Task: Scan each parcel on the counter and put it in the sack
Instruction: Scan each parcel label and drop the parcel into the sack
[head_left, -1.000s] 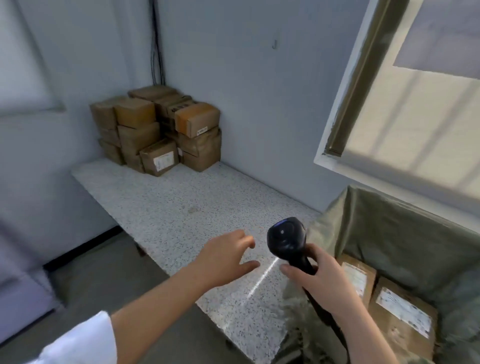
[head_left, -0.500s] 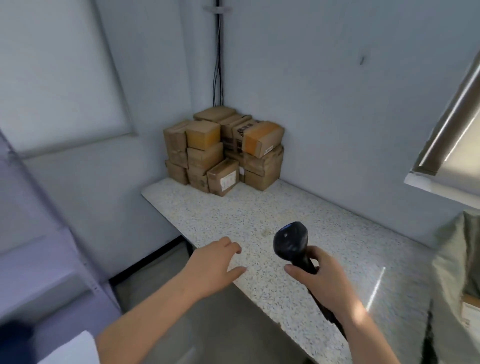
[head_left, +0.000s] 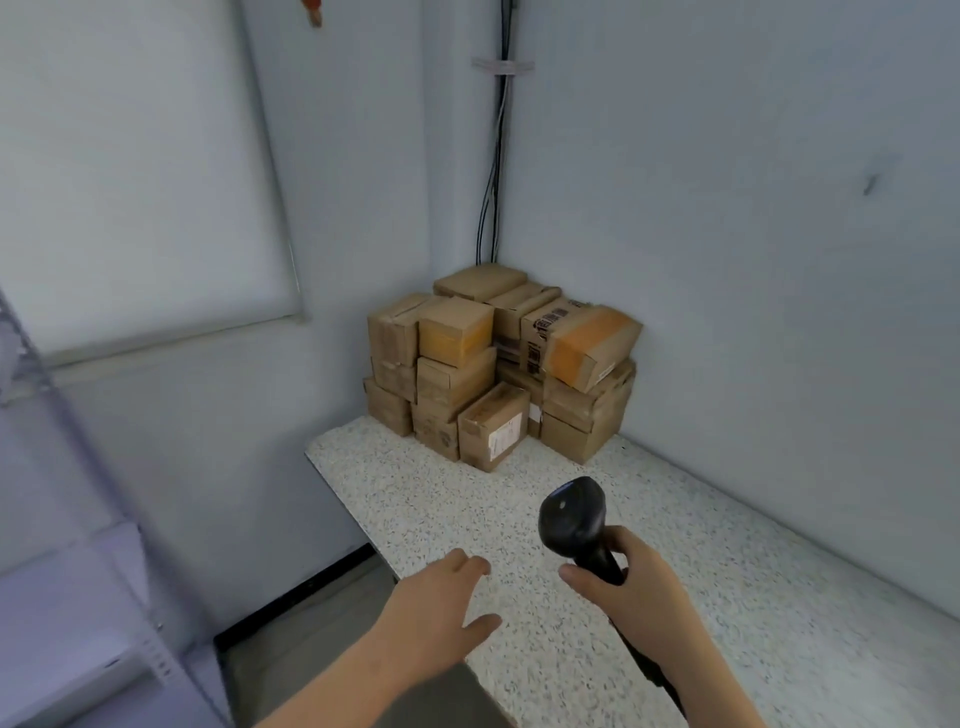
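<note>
Right hand (head_left: 639, 597): fingers and thumb wrapped round the handle of a black handheld barcode scanner (head_left: 571, 519). Firm grip. The scanner's head is upright above the fist and faces away from the person, toward the far corner.

Left hand (head_left: 436, 608): holds nothing. Fingers relaxed and slightly spread, thumb out to the side, palm down. It sits over the near left edge of the white speckled stone counter (head_left: 727, 597). Cannot tell whether it touches the surface.

Brown cardboard parcels (head_left: 452, 364): stacked several layers high in the far corner of the counter, pushed against both grey walls, well apart from both hands.
- Top right of the stack: a parcel with orange tape on its face (head_left: 589, 340), tilted, leaning down toward the right.
- Front of the stack, on the counter itself: a small parcel with a white label (head_left: 493, 426) on the face turned to the camera. Label text too small to read.

Surroundings: black cables (head_left: 491, 208) run down the wall corner and pass behind the stack. A pale frosted window pane (head_left: 130, 182) is on the left wall. A grey metal shelf unit (head_left: 78, 623) stands at lower left, blurred.
</note>
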